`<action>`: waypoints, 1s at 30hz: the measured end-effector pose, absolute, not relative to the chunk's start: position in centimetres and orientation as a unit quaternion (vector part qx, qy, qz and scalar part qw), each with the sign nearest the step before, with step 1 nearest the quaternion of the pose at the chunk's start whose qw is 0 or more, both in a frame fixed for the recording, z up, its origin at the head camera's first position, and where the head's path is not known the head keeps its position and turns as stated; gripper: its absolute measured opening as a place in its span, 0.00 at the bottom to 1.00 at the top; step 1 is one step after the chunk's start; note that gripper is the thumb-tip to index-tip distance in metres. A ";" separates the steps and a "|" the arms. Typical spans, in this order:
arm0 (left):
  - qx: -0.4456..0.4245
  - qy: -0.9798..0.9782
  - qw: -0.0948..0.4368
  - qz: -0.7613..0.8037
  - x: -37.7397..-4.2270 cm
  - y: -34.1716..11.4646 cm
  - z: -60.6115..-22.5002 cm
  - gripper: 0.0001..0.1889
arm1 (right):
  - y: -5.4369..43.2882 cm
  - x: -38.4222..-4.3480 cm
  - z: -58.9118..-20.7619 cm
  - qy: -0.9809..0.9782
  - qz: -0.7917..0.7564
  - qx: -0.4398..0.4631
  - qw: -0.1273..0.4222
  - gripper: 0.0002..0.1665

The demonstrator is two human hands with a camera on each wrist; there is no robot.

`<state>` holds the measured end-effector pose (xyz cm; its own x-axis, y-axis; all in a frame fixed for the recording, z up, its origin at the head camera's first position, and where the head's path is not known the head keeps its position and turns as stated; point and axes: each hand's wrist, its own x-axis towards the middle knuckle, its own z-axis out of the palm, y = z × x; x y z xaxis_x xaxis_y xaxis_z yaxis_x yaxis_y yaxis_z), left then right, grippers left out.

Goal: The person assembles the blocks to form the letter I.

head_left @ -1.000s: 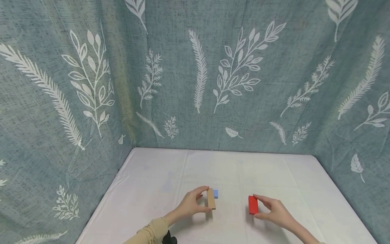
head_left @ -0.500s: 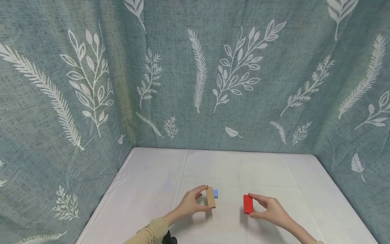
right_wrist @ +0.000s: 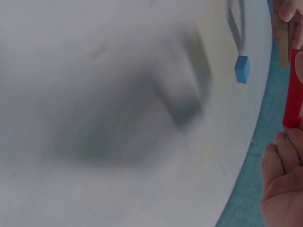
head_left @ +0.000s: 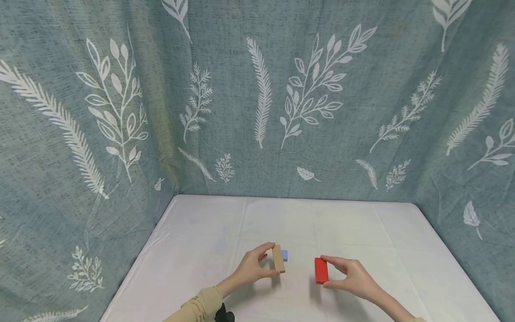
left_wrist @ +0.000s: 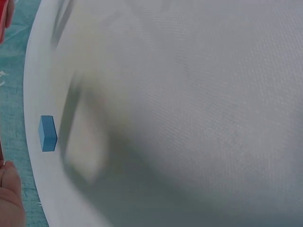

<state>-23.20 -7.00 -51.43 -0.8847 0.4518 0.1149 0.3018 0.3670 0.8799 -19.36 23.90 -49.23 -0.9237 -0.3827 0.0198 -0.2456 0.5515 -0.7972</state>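
My left hand (head_left: 248,269) pinches a tan wooden block (head_left: 278,259) by its two ends, thumb at the near end and fingers at the far one. To its right, my right hand (head_left: 356,279) grips a red block (head_left: 321,271) the same way. Both blocks are off the table, with shadows beneath them. A small blue block (head_left: 284,255) rests on the table just beyond the tan one, which partly covers it in the head view. The blue block (left_wrist: 48,134) shows whole in the left wrist view. In the right wrist view, the red block (right_wrist: 292,94) is cut by the frame edge.
A white cloth covers the table (head_left: 346,228). Grey-green curtains (head_left: 241,107) with white leaf prints hang behind it and at both sides. A small black object (head_left: 224,314) shows at the bottom edge beside the left sleeve (head_left: 205,302).
My right hand has carried the red block leftward, narrowing the distance to the tan block. The left hand has hardly moved; its block is slightly higher in view. The blue block stays put.
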 end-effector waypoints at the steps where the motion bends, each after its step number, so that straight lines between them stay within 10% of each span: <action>1: 0.231 0.823 0.070 0.514 -23.2 -7.0 -51.4 0.38 | 23.8 -19.4 -49.2 0.877 -0.438 -0.179 0.080 0.44; 30: 0.229 0.819 0.067 0.521 -22.7 -7.0 -51.0 0.37 | 21.8 -18.4 -51.1 0.861 -0.437 -0.214 0.148 0.39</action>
<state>-22.74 -6.98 -51.01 -0.8865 0.4442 0.1293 0.3053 0.3516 0.8850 -18.43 21.79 -51.12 -0.8648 -0.4974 -0.0680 -0.2389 0.5268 -0.8157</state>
